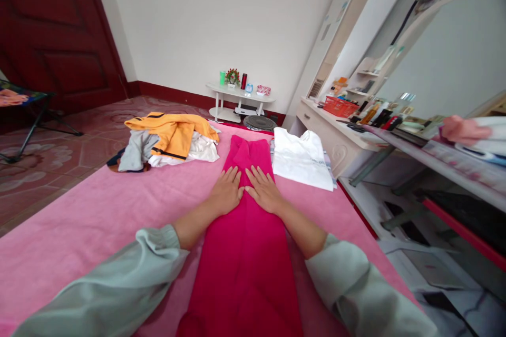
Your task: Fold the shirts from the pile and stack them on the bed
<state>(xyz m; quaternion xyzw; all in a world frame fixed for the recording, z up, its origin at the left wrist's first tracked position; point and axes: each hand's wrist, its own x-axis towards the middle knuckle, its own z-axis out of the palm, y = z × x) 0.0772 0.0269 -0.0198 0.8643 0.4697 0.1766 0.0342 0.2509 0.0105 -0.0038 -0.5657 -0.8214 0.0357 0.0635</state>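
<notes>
A long magenta garment (247, 253), which looks like a pair of trousers, stretches lengthwise in a narrow strip on the pink bed cover (114, 221). Its near end runs out of the bottom of the view. My left hand (227, 189) lies flat on the left part of the cloth, fingers spread and pointing away from me. Beside it, my right hand (263, 189) rests flat on the right part, also with spread fingers. The two thumbs almost meet at the middle. Neither hand grips the fabric.
At the far left of the bed lies a loose heap of clothes with an orange garment (174, 131) on top. A folded white shirt (302, 158) lies at the far right. Beyond stands a small white table (239, 92); a dressing table (336, 131) and metal-legged table (435, 155) flank the right.
</notes>
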